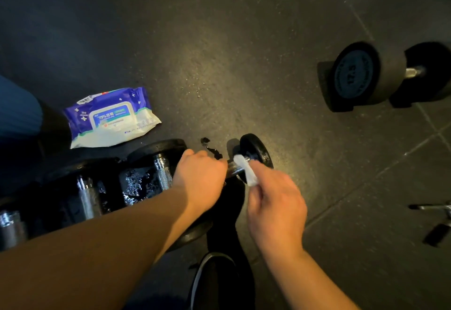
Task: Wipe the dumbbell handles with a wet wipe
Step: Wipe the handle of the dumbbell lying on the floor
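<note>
A small black dumbbell [256,150] lies on the dark floor at the centre. My left hand [199,178] grips its metal handle, hiding most of the handle. My right hand [273,202] pinches a folded white wet wipe [245,169] and holds it against the handle's right end, next to the weight disc. More black dumbbells [161,170] with chrome handles sit in a row to the left, partly under my left forearm.
A blue and white pack of wet wipes [111,117] lies on the floor at the left. A large dumbbell [380,75] rests at the upper right. Small wet drops [212,150] mark the floor. My shoe [212,278] is at the bottom. Metal parts [439,219] lie far right.
</note>
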### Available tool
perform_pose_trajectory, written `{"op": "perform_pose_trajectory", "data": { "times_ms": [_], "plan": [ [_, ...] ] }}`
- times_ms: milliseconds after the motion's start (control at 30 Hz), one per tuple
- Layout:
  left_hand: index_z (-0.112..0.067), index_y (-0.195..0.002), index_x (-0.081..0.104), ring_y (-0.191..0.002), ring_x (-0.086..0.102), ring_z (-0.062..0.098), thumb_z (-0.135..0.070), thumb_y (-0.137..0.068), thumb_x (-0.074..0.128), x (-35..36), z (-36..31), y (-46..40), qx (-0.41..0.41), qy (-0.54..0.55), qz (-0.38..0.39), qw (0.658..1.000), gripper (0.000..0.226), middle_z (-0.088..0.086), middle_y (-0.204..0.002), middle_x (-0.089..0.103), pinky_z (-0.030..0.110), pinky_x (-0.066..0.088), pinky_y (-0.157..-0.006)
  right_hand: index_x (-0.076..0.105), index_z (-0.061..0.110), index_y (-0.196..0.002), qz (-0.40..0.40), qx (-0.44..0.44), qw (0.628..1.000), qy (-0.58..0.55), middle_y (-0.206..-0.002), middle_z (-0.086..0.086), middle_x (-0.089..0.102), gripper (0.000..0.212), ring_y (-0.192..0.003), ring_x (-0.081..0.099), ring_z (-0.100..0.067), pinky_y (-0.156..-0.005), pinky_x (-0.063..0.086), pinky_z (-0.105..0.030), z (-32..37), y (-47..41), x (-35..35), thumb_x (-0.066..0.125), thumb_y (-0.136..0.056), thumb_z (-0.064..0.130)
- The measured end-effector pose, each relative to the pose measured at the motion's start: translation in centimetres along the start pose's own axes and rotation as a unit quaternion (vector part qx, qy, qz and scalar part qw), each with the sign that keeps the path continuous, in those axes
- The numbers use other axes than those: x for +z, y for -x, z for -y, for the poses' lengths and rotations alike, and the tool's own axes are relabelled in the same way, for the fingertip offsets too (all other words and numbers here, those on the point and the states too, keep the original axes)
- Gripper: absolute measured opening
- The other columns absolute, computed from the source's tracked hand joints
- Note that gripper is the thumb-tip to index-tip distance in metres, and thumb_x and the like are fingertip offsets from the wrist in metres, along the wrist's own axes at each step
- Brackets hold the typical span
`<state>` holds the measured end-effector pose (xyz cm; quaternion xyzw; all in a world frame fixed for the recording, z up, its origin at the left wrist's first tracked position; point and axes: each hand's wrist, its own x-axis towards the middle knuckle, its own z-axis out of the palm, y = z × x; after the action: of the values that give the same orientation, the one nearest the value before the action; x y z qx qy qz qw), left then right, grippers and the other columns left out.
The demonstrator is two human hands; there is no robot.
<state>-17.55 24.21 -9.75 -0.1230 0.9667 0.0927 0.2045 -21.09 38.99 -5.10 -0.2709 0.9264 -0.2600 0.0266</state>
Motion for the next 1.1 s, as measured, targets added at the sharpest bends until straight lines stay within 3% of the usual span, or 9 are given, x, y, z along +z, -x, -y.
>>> {"op": "perform_pose_trajectory", "data": {
  "times_ms": [133,300,400,500,667,833,900,1033,1100],
  "plan": [
    [-0.025,-0.099,0.064,-0.102,0.059,0.023,-0.03,-0.094,0.047,0.0,-0.2,0.3,-0.014,0.007,-0.004,1.0,0.018,-0.002,-0.097,0.071,0.04,0.037,-0.09,0.073,0.024,-0.107,-0.057,-0.158,0.976,0.138,-0.105,0.013,0.072,0.022,-0.095,0.061,-0.022,-0.074,0.039,-0.037,0.7,-4.0,2.2,0.061,-0.09,0.018],
    [-0.026,-0.104,0.063,-0.107,0.055,0.022,-0.032,-0.091,0.05,-0.1,0.0,0.9,-0.015,0.009,-0.027,0.999,0.02,-0.004,-0.103,0.068,0.039,0.035,-0.092,0.068,0.013,-0.083,0.1,-0.236,0.925,0.282,-0.077,-0.003,0.065,0.022,-0.079,0.057,-0.028,-0.06,0.035,-0.037,-0.8,-5.0,4.7,0.045,-0.084,0.014],
    [-0.027,-0.112,0.06,-0.111,0.051,0.022,-0.046,-0.092,0.052,0.1,0.7,1.6,-0.011,0.014,-0.033,0.999,0.029,-0.005,-0.111,0.065,0.039,0.034,-0.093,0.073,0.007,-0.092,0.15,-0.223,0.903,0.335,-0.081,-0.008,0.071,0.035,-0.073,0.062,-0.027,-0.05,0.035,-0.03,-1.6,-3.7,4.4,0.043,-0.076,0.014],
    [-0.029,-0.116,0.059,-0.111,0.049,0.021,-0.055,-0.092,0.052,0.3,1.3,2.5,-0.004,0.012,-0.041,0.999,0.036,-0.006,-0.112,0.064,0.039,0.035,-0.092,0.071,0.005,-0.107,0.178,-0.199,0.901,0.343,-0.101,-0.012,0.073,0.041,-0.072,0.065,-0.026,-0.046,0.027,-0.028,-1.9,-2.7,4.1,0.05,-0.073,0.015],
    [-0.029,-0.117,0.061,-0.111,0.05,0.022,-0.055,-0.093,0.051,0.3,1.5,2.9,-0.009,0.021,-0.043,0.999,0.036,-0.006,-0.112,0.065,0.039,0.036,-0.091,0.07,0.002,-0.118,0.154,-0.169,0.929,0.291,-0.119,-0.017,0.07,0.054,-0.072,0.066,-0.029,-0.043,0.046,-0.031,-2.8,-1.3,4.5,0.037,-0.077,0.014],
    [-0.03,-0.117,0.061,-0.11,0.05,0.022,-0.054,-0.094,0.051,0.4,1.5,2.9,-0.008,0.023,-0.042,0.999,0.035,-0.006,-0.112,0.065,0.04,0.035,-0.091,0.066,0.0,-0.124,0.156,-0.143,0.942,0.262,-0.132,-0.019,0.064,0.057,-0.081,0.066,-0.03,-0.044,0.051,-0.036,-4.3,0.7,4.5,0.037,-0.077,0.013],
    [-0.03,-0.116,0.062,-0.109,0.051,0.022,-0.054,-0.093,0.052,0.4,1.4,2.9,-0.009,0.024,-0.044,0.999,0.035,-0.006,-0.111,0.066,0.04,0.036,-0.09,0.065,0.001,-0.126,0.162,-0.122,0.947,0.248,-0.135,-0.018,0.062,0.054,-0.086,0.067,-0.029,-0.048,0.054,-0.036,-4.4,1.4,4.7,0.043,-0.078,0.013],
    [-0.03,-0.119,0.062,-0.109,0.052,0.022,-0.059,-0.091,0.051,0.1,1.5,3.1,-0.007,0.02,-0.048,0.999,0.042,-0.006,-0.112,0.067,0.04,0.038,-0.092,0.065,0.004,-0.125,0.153,-0.066,0.965,0.203,-0.136,-0.014,0.061,0.055,-0.094,0.067,-0.027,-0.057,0.057,-0.035,-3.6,1.8,5.1,0.076,-0.072,0.01],
    [-0.029,-0.126,0.062,-0.11,0.055,0.023,-0.064,-0.088,0.051,-0.4,1.7,3.8,0.003,0.013,-0.047,0.999,0.053,-0.004,-0.116,0.067,0.042,0.041,-0.093,0.065,0.005,-0.125,0.143,-0.051,0.97,0.189,-0.134,-0.012,0.062,0.056,-0.098,0.067,-0.027,-0.06,0.057,-0.032,-2.9,1.3,5.2,0.08,-0.071,0.011]
  ]
}}
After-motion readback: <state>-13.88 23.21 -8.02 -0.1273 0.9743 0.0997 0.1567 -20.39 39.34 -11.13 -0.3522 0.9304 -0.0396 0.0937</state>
